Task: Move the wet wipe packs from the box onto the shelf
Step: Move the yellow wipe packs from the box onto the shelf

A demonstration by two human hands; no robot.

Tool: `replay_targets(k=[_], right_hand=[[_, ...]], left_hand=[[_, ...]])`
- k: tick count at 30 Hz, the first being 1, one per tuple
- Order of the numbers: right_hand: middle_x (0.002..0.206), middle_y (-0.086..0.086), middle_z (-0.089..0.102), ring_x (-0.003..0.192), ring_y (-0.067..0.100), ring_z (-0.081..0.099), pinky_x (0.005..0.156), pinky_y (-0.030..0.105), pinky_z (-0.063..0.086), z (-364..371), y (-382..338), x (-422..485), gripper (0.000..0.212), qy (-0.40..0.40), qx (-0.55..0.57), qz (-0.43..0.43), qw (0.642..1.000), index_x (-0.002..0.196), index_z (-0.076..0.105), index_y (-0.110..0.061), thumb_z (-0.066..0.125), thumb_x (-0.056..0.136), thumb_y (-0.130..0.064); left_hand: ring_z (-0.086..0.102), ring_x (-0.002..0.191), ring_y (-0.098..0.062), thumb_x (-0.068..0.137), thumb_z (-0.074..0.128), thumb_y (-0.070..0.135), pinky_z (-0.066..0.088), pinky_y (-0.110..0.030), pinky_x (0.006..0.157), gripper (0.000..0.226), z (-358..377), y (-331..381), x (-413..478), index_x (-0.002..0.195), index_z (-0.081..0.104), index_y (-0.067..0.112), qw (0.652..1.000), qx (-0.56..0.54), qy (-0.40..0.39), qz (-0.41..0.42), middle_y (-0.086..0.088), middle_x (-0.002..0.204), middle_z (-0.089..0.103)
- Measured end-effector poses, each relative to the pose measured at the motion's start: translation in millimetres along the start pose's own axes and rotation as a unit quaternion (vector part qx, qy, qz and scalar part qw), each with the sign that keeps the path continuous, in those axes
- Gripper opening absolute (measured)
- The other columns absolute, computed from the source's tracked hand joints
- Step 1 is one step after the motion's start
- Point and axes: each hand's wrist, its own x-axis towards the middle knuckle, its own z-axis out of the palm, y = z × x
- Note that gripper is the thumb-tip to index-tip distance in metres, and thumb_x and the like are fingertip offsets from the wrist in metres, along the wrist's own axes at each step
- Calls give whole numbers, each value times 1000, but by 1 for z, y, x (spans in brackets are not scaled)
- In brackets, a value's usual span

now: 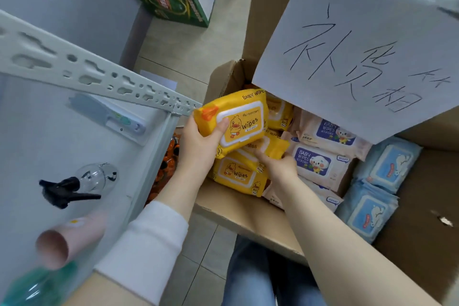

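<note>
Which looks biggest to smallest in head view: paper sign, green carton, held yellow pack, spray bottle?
1. paper sign
2. green carton, partly cropped
3. yellow pack in left hand
4. spray bottle
Pack versus carton is unsure: the carton is farther off.

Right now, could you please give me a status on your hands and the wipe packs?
Left hand grips yellow duck wipes pack above the cardboard box. Right hand grips second yellow pack inside it. Slotted shelf post close beside the raised pack.
</note>
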Motion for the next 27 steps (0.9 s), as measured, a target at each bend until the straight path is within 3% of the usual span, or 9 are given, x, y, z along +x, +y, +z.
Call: replay_targets(k=[3, 5, 9, 13, 15, 19, 21, 23, 27], right_hand=[[97, 6, 67, 99, 29, 64, 84, 39, 52, -39, 1, -49, 20, 10, -9, -10, 1000, 87, 63, -16, 76, 76, -28], [93, 5, 69, 95, 28, 65, 81, 39, 52, -68, 4, -89, 14, -10, -7, -28, 1000, 84, 64, -19, 75, 77, -24], [96, 8, 73, 90, 26, 70, 84, 43, 56, -116, 16, -173, 24, -112, 14, -48, 992, 99, 64, -10, 69, 77, -17], [103, 7, 74, 97, 27, 69, 82, 43, 56, -139, 27, -258, 41, -237, 3, -84, 968, 109, 60, -14, 67, 69, -24], [104, 8, 73, 96, 30, 69, 76, 44, 59, -141, 29, -300, 43, -281, 8, -101, 954, 111, 59, -14, 66, 69, -22], [104, 11, 73, 92, 32, 70, 61, 39, 59, -119, 19, -387, 41, -366, -24, -140, 920, 112, 57, -15, 62, 72, -18], [103, 11, 73, 89, 31, 71, 60, 37, 59, -96, 13, -426, 41, -400, -51, -176, 898, 113, 56, -13, 60, 72, -18], [106, 10, 72, 91, 29, 71, 62, 35, 59, -63, 11, -463, 42, -429, -68, -209, 876, 115, 56, -12, 57, 74, -19], [105, 4, 73, 89, 20, 72, 62, 29, 59, 19, 25, -524, 41, -477, -66, -245, 841, 114, 57, -14, 56, 75, -26]], left_hand=[[61, 109, -18, 80, 65, 44, 51, -44, 94, 52, -35, 17, -39, 125, 54, 20, 996, -84, 18, -13, 0, 118, 64], [63, 108, -20, 80, 65, 46, 51, -47, 93, 53, -62, 30, -74, 126, 54, 22, 989, -145, 21, -15, -1, 118, 65], [66, 102, -20, 71, 64, 55, 54, -46, 89, 47, -122, 45, -162, 111, 60, 29, 975, -215, 38, 27, 0, 111, 68], [71, 89, -10, 68, 62, 54, 58, -24, 70, 34, -187, 47, -262, 93, 62, 32, 957, -259, 91, 96, 14, 91, 73], [71, 86, -9, 69, 64, 55, 57, -23, 69, 32, -222, 45, -309, 91, 63, 33, 946, -277, 121, 117, 15, 88, 74], [70, 93, -19, 72, 62, 56, 58, -39, 76, 22, -305, 46, -386, 90, 66, 44, 920, -309, 178, 163, 10, 97, 74], [70, 95, -20, 75, 63, 53, 56, -43, 78, 27, -349, 44, -413, 97, 66, 37, 901, -333, 202, 192, 4, 102, 73], [70, 94, -18, 75, 64, 52, 57, -39, 77, 37, -393, 38, -433, 104, 63, 28, 880, -357, 234, 210, 1, 102, 73], [72, 85, -12, 89, 52, 38, 58, -29, 63, 23, -481, 0, -458, 103, 62, 23, 850, -391, 274, 223, 7, 90, 75]])
